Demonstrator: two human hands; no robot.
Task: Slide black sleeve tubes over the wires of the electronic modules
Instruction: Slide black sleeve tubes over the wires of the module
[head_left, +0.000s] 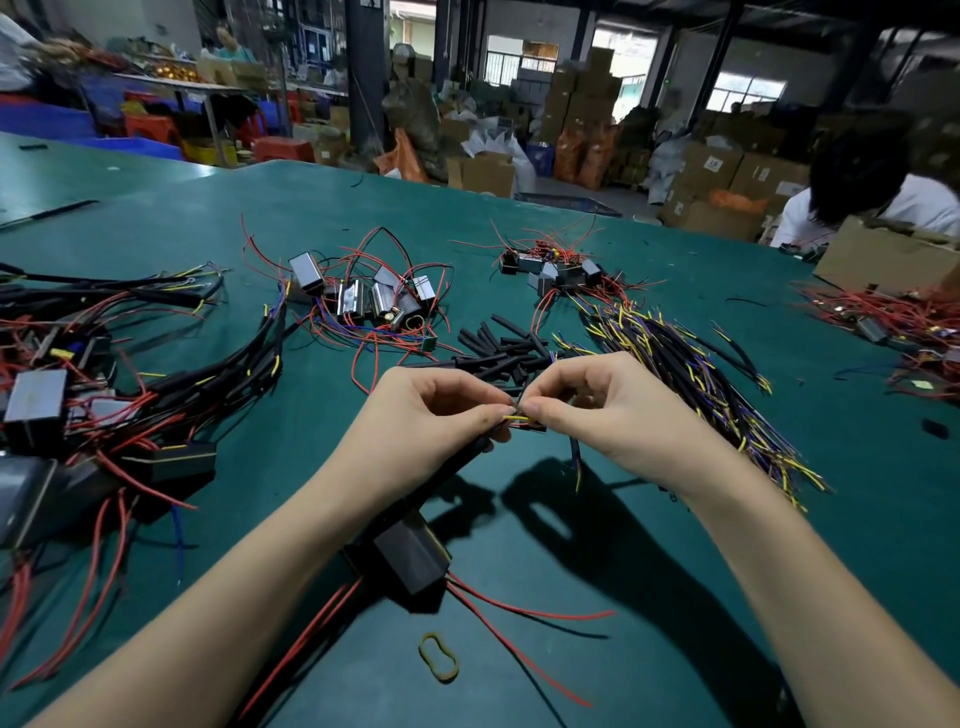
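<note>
A black electronic module (413, 556) hangs above the green table (675, 571), red wires trailing from its lower side. A black sleeve tube (457, 460) runs up from it to my left hand (431, 415), which pinches the tube's upper end. Yellow and red wire tips (517, 420) stick out between both hands. My right hand (597, 405) pinches those tips and a short black piece at them. A pile of loose black sleeve tubes (501, 353) lies just beyond my hands.
Unsleeved modules with red wires (374, 296) lie mid-table, more (556, 267) farther right. Sleeved modules (104, 395) pile at the left. A bundle of yellow-tipped wires (691, 374) lies right. A yellow rubber band (439, 657) lies near me. A person (872, 192) sits far right behind a cardboard box (893, 260).
</note>
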